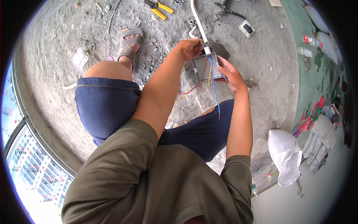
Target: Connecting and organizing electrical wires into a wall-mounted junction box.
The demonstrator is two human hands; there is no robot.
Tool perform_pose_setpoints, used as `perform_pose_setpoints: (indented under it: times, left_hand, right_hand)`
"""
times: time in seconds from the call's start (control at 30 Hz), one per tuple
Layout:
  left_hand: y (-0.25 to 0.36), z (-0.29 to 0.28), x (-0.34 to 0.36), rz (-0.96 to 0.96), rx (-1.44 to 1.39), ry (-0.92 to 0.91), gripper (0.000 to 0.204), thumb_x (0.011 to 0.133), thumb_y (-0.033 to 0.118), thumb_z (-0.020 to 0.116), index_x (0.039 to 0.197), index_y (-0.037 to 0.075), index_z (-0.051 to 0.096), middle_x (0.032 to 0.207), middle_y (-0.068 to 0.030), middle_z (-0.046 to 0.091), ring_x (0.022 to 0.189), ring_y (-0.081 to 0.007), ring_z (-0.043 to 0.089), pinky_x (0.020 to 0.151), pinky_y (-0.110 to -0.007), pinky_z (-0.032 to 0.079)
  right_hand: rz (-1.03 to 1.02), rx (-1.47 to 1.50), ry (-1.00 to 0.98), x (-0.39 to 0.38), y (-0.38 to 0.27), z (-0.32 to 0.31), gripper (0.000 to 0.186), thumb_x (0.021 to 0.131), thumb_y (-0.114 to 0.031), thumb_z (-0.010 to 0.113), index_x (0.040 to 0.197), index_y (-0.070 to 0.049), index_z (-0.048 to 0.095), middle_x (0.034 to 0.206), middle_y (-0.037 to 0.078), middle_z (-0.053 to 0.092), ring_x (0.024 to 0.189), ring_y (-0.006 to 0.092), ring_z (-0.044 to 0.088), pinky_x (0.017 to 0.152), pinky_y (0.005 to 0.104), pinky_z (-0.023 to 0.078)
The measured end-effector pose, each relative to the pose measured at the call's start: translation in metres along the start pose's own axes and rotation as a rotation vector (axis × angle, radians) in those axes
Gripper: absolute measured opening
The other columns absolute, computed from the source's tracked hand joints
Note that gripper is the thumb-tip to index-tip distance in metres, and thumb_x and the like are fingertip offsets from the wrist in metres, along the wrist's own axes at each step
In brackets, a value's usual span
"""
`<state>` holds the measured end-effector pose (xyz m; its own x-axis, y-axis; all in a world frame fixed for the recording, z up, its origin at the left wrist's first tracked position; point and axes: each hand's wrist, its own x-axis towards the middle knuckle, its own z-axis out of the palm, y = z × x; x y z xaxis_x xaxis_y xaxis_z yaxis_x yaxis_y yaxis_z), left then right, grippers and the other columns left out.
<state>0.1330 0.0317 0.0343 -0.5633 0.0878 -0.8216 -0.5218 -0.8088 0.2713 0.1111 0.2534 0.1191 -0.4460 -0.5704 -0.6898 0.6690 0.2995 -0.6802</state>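
A grey junction box [200, 66], its inside facing me, is at the end of a white conduit pipe [199, 23], joined by a white fitting [207, 50]. Red, green, yellow and blue wires [214, 89] come out of the box and hang down past its near edge. My left hand [189, 48] is closed at the box's upper left corner, its fingertips pinching coloured wires beside the fitting. My right hand [232, 75] grips the box's right side, thumb at the front; its other fingers are mostly hidden behind.
Yellow-handled pliers [159, 8] and dark-handled cutters [228, 10] lie on the rough concrete floor beyond the box. Near them are a small square switch plate [247, 28] and pipe ends in the floor. A white bag [285, 156] and plastic bottles [312, 41] stand at right.
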Motion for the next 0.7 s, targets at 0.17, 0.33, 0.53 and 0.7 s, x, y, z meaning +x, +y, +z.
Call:
perform_pose_setpoints:
  times: [0.17, 0.33, 0.53, 0.7]
  left_hand:
    - [0.008, 0.010, -0.005, 0.113, 0.196, 0.228, 0.026, 0.089, 0.022, 0.064, 0.072, 0.006, 0.056, 0.061, -0.0031, 0.053, 0.047, -0.0139, 0.047, 0.043, -0.028, 0.041]
    - [0.007, 0.013, 0.002, 0.137, 0.207, 0.261, 0.024, 0.090, 0.020, 0.062, 0.073, 0.004, 0.056, 0.064, -0.0061, 0.057, 0.052, -0.0180, 0.055, 0.047, -0.031, 0.047]
    - [0.010, 0.008, 0.023, -0.019, 0.090, 0.246, 0.017, 0.094, 0.020, 0.054, 0.089, 0.005, 0.056, 0.080, -0.0094, 0.062, 0.070, -0.0236, 0.063, 0.065, -0.038, 0.055]
    - [0.004, 0.012, 0.024, -0.072, -0.034, 0.229, 0.015, 0.094, 0.020, 0.055, 0.094, 0.005, 0.055, 0.083, -0.0081, 0.062, 0.073, -0.0228, 0.063, 0.069, -0.039, 0.056]
  right_hand:
    - [0.040, -0.076, -0.036, 0.006, 0.001, -0.007, 0.068, 0.088, -0.025, 0.059, 0.145, -0.007, 0.026, 0.132, 0.009, 0.048, 0.114, 0.0185, 0.052, 0.083, 0.0379, 0.052]
    - [-0.082, -0.575, 0.239, 0.022, 0.026, 0.014, 0.068, 0.090, -0.036, 0.056, 0.145, -0.008, 0.026, 0.135, 0.013, 0.047, 0.118, 0.0238, 0.050, 0.092, 0.0363, 0.046]
    - [-0.259, -0.748, 0.409, 0.025, 0.022, 0.011, 0.073, 0.088, -0.055, 0.049, 0.141, -0.006, 0.033, 0.134, 0.025, 0.045, 0.124, 0.0382, 0.045, 0.103, 0.0388, 0.035]
    - [-0.246, -0.610, 0.371, 0.022, 0.025, 0.006, 0.070, 0.088, -0.051, 0.052, 0.137, -0.004, 0.039, 0.129, 0.023, 0.051, 0.123, 0.0333, 0.047, 0.102, 0.0370, 0.036]
